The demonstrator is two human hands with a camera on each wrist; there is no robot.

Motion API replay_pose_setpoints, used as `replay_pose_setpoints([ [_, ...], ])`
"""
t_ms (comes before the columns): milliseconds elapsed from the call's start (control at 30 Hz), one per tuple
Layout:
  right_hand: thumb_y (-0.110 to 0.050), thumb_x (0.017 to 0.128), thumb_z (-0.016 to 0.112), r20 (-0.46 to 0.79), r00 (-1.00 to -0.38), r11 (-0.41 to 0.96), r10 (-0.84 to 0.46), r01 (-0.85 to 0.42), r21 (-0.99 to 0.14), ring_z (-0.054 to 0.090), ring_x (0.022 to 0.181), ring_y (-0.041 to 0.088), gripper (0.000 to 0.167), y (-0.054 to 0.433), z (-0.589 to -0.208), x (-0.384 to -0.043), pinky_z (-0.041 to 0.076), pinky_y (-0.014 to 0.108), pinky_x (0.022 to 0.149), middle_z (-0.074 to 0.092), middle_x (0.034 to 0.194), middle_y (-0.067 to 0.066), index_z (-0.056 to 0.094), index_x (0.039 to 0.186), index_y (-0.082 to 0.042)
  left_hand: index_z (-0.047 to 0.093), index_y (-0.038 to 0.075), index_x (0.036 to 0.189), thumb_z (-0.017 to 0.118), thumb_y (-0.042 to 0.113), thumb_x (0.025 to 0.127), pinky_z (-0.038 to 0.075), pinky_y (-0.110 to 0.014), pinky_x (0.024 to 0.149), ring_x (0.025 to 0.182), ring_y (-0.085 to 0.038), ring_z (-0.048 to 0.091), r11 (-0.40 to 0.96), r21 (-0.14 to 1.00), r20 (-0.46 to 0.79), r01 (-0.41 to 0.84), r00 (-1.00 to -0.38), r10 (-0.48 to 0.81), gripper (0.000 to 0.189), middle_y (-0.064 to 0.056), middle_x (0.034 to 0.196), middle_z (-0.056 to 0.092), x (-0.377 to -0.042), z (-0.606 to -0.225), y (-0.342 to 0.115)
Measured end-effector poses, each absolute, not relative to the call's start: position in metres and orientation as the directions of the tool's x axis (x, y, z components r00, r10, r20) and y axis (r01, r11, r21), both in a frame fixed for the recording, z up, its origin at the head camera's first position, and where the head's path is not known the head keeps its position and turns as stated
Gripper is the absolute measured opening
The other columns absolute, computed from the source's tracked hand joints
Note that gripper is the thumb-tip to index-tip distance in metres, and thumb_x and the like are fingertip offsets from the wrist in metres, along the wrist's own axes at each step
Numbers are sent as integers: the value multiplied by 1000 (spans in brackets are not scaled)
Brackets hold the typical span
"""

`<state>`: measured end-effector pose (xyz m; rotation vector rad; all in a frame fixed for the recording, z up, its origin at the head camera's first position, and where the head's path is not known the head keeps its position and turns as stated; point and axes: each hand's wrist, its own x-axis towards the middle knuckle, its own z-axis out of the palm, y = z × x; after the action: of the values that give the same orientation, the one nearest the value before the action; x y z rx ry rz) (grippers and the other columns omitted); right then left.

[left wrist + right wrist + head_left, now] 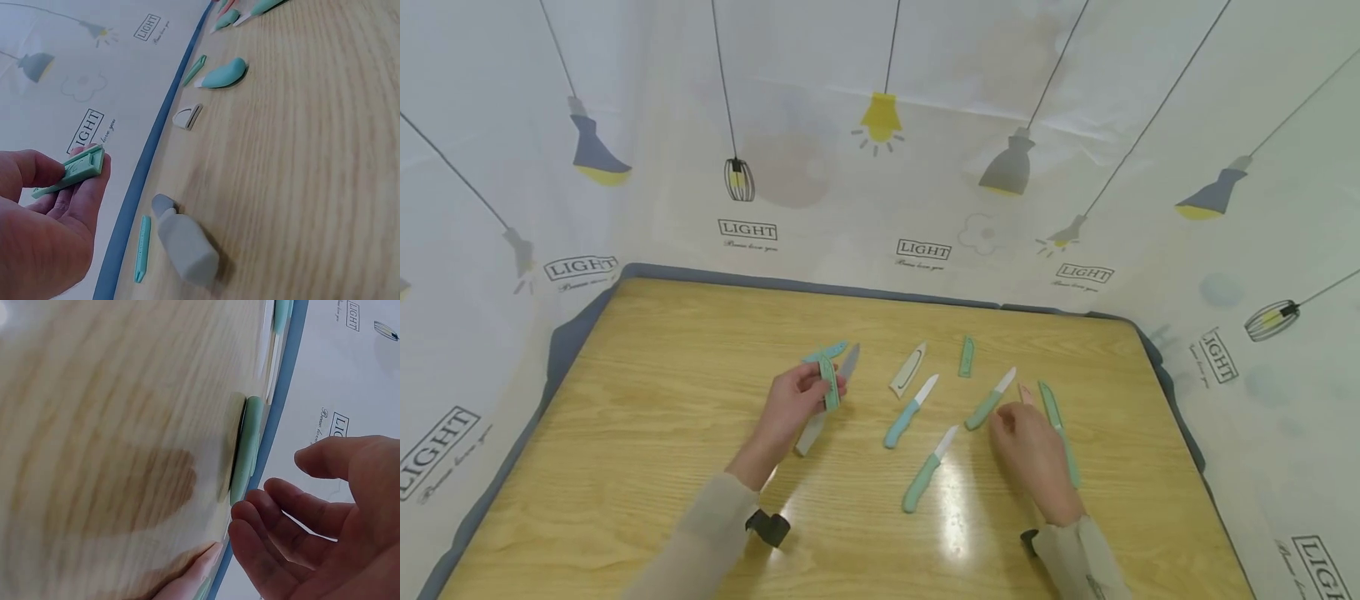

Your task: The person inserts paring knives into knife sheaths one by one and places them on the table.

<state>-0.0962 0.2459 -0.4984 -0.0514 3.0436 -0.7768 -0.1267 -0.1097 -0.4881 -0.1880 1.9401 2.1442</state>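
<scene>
My left hand (790,402) pinches a green knife sheath (829,385) between thumb and fingers, raised above the table. Below it lies a knife with a pale grey handle (810,435); a blue sheath (143,249) lies beside that knife. My right hand (1030,442) hovers over the table with loosely bent fingers and holds nothing. Just left of it lies a green-handled knife (983,411) with a white blade. A pink piece (1026,395), mostly hidden by the hand in the head view, lies behind it. Right of the hand is a green knife in its sheath (1051,406).
Mid-table are a blue-handled knife (901,423) and, nearer me, another green-handled knife (919,487), both with bare blades. Farther back lie a cream sheath (909,370) and a green sheath (967,357). A printed curtain (835,217) surrounds the wooden table (625,467).
</scene>
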Motion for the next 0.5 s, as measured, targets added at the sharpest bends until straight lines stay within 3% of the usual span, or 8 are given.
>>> replay_pose_setpoints([
  [133, -18, 103, 55, -2, -1000, 874, -18, -15, -485, 55, 63, 20, 27, 242, -499, -106, 50, 36, 55, 61, 74, 7, 73, 99, 2, 55, -9, 140, 53, 3, 105, 61, -32, 91, 111, -29, 71, -98, 959, -258, -266, -962, 86, 37, -23, 122, 68, -123, -490, -109],
  [233, -20, 104, 55, -18, -1000, 880, -9, 0, -475, 42, 52, 17, 30, 240, -500, -114, 39, 31, 49, 48, 60, 2, 70, 84, -2, 55, -9, 141, 53, 3, 105, 61, -32, 91, 110, -29, 71, -116, 958, -251, -261, -964, 88, 37, -24, 122, 68, -121, -490, -109],
  [333, -23, 105, 56, -29, -1000, 887, -8, 7, -463, 44, 51, 18, 35, 239, -501, -120, 40, 32, 52, 49, 58, 3, 68, 81, 0, 54, -9, 141, 53, 2, 106, 60, -33, 92, 112, -31, 71, -128, 958, -245, -256, -965, 98, 37, -25, 123, 68, -119, -490, -109],
  [433, -26, 104, 59, -46, -999, 891, 1, 21, -453, 48, 57, 19, 36, 239, -503, -126, 43, 32, 56, 55, 64, 5, 69, 88, 4, 53, -10, 142, 53, 2, 106, 60, -34, 93, 114, -33, 70, -134, 958, -239, -254, -964, 113, 38, -28, 125, 66, -119, -490, -110],
  [500, -27, 104, 61, -65, -998, 893, 8, 36, -448, 49, 59, 20, 37, 240, -505, -129, 44, 32, 53, 55, 66, 6, 69, 90, 6, 52, -10, 142, 53, 2, 106, 60, -34, 94, 115, -33, 69, -134, 958, -236, -252, -964, 123, 39, -30, 127, 65, -119, -490, -110],
])
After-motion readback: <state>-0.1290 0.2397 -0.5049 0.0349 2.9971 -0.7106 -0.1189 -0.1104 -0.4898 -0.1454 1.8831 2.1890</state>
